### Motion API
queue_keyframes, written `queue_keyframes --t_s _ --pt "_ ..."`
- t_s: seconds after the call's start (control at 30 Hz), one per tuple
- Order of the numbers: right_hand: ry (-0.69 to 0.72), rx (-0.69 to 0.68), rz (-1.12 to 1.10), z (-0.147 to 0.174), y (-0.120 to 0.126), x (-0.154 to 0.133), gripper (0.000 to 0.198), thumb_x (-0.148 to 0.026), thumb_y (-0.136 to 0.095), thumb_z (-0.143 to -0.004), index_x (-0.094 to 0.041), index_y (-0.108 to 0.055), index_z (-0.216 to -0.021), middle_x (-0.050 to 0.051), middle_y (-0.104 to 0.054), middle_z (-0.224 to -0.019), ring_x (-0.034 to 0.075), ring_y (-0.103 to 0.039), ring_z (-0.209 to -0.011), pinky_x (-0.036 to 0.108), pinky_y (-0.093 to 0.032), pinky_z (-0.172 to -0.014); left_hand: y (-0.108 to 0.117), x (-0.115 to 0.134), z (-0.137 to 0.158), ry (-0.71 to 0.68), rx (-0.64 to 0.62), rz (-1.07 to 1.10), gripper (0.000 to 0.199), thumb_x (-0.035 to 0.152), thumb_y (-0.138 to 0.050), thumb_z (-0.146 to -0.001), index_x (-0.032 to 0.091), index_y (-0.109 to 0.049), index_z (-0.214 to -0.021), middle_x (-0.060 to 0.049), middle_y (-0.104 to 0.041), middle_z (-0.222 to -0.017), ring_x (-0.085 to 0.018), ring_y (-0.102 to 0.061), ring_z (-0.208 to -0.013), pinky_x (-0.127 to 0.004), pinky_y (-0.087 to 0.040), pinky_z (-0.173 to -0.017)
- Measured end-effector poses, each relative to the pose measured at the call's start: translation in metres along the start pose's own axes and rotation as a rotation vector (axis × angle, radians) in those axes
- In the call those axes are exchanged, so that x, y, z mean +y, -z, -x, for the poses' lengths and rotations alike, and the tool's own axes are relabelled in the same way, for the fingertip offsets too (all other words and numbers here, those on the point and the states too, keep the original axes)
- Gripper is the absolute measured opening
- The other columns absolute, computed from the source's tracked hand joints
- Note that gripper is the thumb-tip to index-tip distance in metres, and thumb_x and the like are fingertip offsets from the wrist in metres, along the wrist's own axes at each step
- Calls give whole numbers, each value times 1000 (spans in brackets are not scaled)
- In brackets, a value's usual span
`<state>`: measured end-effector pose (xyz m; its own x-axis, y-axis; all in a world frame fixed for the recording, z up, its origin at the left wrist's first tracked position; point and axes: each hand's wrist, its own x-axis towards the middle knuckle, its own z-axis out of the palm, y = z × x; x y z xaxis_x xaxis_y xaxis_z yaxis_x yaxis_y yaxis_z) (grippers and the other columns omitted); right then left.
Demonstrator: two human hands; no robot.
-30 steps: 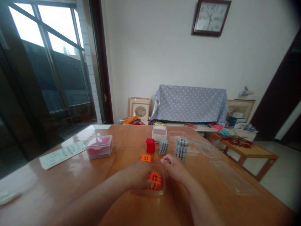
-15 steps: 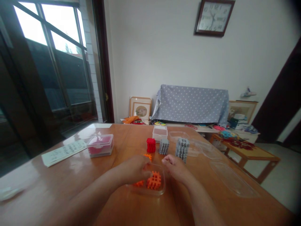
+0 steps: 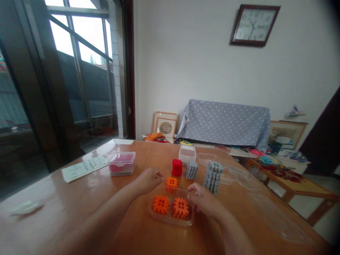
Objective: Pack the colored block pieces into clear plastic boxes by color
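My left hand (image 3: 151, 180) is over the table with fingers loosely bent and slightly apart, nothing visible in them. Just right of it lies an orange block of notched interlocking pieces (image 3: 171, 183), at the far side of a shallow clear plastic container (image 3: 172, 222). Inside the container two more orange blocks sit side by side, the left one (image 3: 160, 204) and the right one (image 3: 180, 208). Curled fingers of my right hand (image 3: 203, 199) are closed at the container's far right corner, seemingly on its rim. Behind stand a red block (image 3: 176, 167), a small grey block (image 3: 191, 170) and a taller grey stack (image 3: 213, 177).
A lidded clear box with pink contents (image 3: 122, 163) and a written sheet (image 3: 85, 168) lie left on the wooden table (image 3: 127, 226). A small white box (image 3: 187, 154) stands behind the blocks. Clear plastic lids and trays (image 3: 278, 216) lie on the right.
My left hand has drawn back left from over the container, uncovering the orange blocks. My right hand stays at the container's right side. The whole view has shifted slightly.
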<state>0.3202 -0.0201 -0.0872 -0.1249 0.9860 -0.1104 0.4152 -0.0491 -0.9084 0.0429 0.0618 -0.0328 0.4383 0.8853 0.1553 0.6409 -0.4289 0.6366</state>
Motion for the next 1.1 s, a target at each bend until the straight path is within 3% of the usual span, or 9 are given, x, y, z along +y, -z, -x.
queue_keyframes --t_s 0.27,0.53,0.8,1.1 --pt "-6 81 -16 -2 1 -5 17 -32 -55 -89 -21 -51 -102 -7 -56 -56 11 -53 -47 19 -35 -44 -20 -14 -25 30 -102 92 28 22 -62 -71 14 -72 -97 -1 -69 -78 -17 -62 -72 -24 -40 -61" --pt "-7 50 6 -1 2 -2 8 -28 -50 -87 -21 -54 -87 -6 -55 -49 12 -50 -42 19 -32 -41 -27 -29 -47 27 -241 193 39 28 -75 -65 15 -70 -101 -3 -71 -88 -21 -65 -83 -28 -49 -71" --pt "47 105 -10 -4 5 0 31 -49 -53 -93 -19 -58 -88 -4 -57 -61 12 -54 -51 21 -39 -47 -37 -47 -62 2 -416 270 48 28 -80 -60 15 -69 -105 -4 -73 -90 -20 -67 -80 -28 -51 -69" --pt "67 144 6 -7 5 3 36 -54 -56 -93 -18 -61 -88 -2 -57 -67 13 -55 -57 23 -41 -51 -35 -47 -62 -19 -391 216 36 26 -76 -62 16 -73 -96 -1 -72 -84 -18 -65 -75 -25 -47 -63"
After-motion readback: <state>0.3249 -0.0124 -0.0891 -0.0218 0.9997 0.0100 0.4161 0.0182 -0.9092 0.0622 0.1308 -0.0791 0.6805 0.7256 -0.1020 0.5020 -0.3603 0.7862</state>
